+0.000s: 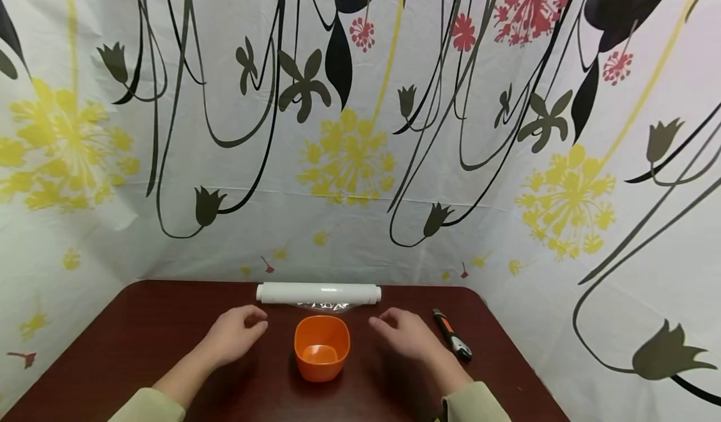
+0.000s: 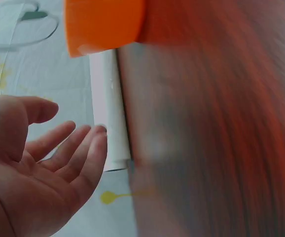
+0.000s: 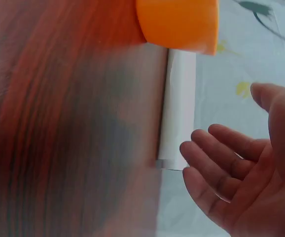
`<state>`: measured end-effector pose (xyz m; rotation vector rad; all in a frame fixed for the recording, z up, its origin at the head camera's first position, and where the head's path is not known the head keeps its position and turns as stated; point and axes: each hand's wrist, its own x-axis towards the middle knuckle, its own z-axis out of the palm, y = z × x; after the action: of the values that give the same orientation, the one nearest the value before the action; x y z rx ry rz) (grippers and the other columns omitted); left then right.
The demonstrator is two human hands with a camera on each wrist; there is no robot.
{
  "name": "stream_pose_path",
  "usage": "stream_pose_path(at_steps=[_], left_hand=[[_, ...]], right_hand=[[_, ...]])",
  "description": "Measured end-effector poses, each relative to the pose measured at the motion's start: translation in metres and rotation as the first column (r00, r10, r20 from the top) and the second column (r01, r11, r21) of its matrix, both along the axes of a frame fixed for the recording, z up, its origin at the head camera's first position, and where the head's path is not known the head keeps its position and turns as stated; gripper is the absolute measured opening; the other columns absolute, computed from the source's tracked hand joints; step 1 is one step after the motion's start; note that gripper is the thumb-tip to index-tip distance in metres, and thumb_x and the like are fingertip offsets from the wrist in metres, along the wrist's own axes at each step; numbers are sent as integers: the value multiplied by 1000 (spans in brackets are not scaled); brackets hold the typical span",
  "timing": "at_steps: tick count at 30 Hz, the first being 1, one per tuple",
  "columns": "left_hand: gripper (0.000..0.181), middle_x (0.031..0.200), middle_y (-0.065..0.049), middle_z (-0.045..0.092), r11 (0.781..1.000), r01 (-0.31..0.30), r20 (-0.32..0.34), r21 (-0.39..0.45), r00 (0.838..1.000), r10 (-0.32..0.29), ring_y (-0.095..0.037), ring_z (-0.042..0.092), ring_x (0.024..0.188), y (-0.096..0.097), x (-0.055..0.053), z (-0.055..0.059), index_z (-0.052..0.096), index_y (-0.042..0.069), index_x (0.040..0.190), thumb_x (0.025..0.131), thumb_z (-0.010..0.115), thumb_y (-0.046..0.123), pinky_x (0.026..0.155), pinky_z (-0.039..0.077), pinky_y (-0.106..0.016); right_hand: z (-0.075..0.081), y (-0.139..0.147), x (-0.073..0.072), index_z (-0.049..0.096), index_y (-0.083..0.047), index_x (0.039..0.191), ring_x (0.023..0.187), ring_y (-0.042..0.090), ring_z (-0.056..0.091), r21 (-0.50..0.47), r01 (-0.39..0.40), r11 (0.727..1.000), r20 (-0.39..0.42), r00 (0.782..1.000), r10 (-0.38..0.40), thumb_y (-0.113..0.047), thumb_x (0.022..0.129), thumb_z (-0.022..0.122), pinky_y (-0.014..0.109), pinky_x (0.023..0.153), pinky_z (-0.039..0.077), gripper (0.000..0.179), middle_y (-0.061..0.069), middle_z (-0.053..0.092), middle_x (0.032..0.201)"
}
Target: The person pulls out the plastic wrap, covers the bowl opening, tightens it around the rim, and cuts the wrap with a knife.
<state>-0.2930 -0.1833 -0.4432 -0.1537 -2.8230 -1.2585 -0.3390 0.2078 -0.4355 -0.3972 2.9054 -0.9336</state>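
Note:
An orange square bowl point(image 1: 322, 352) stands upright on the dark red-brown table, its inside facing up. Behind it, near the far edge, lies a white roll of cling film point(image 1: 318, 293) with a loose clear flap hanging at its front. My left hand point(image 1: 235, 333) hovers left of the bowl, fingers loosely bent and holding nothing. On the bowl's other side is my right hand point(image 1: 407, 332), likewise relaxed and free of any object. Both wrist views show the palms and spread fingers, with the bowl point(image 2: 105, 24) and the roll point(image 3: 178, 108) beyond them.
A box cutter point(image 1: 452, 335) with an orange and black handle lies to the right of my right hand. The wooden table point(image 1: 169, 303) has rounded far corners. White cloth point(image 1: 349, 240) with printed flowers hangs behind and beside it.

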Motion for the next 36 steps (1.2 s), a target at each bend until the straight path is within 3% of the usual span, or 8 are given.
stream_pose_path(at_steps=[3,9,17,23,26,30,33,36], left_hand=[[32,111,-17,77,980,-70,82,187,995,55,-24,75,93,2,-10,1,72,-4,128,110,63,21,76,63,-43],[39,103,-19,75,882,-194,215,429,971,109,-18,75,81,15,-37,-13,66,-11,133,112,58,22,70,64,-33],[45,99,-18,75,797,-275,293,538,947,129,-14,76,76,32,-60,-31,60,-16,137,113,58,22,70,65,-30],[54,99,-19,78,678,-344,353,649,926,131,-13,77,74,36,-71,-39,58,-19,136,115,57,31,71,66,-27],[59,100,-20,79,634,-360,371,685,921,122,-13,78,75,38,-75,-42,57,-20,136,114,59,35,73,66,-27],[60,99,-20,81,606,-385,394,696,911,126,-13,79,74,41,-77,-44,57,-21,137,113,61,34,74,66,-27],[59,96,-19,81,606,-399,402,689,905,138,-12,79,72,41,-78,-44,58,-21,137,113,62,33,73,65,-26],[54,95,-18,81,603,-409,404,684,902,153,-12,80,72,40,-79,-43,60,-20,137,113,62,28,73,65,-26]], right_hand=[[0,-3,-9,75,-7,122,86,17,71,-140,33,990,75,997,-22,-59,108,63,40,80,60,55,6,77,104],[-11,-11,-30,74,0,124,77,18,71,-304,132,943,174,981,-81,-51,110,63,33,66,57,54,12,77,102],[-29,-23,-50,74,3,120,75,18,72,-381,225,897,289,950,-116,-56,108,61,35,68,61,62,10,77,96],[-39,-30,-63,71,8,123,74,17,73,-460,350,816,415,897,-151,-63,108,57,32,68,60,74,13,79,99],[-44,-32,-70,71,10,127,71,14,72,-510,402,761,460,874,-153,-66,108,54,26,65,58,80,13,79,100],[-49,-35,-75,71,12,129,70,12,74,-547,448,707,518,845,-134,-67,108,55,23,64,59,83,13,81,101],[-51,-38,-77,70,12,131,70,12,75,-546,463,698,539,832,-130,-65,108,57,22,65,59,82,13,81,101],[-52,-41,-80,68,11,134,71,11,74,-560,460,689,528,839,-131,-56,110,59,22,66,60,72,12,80,100]])
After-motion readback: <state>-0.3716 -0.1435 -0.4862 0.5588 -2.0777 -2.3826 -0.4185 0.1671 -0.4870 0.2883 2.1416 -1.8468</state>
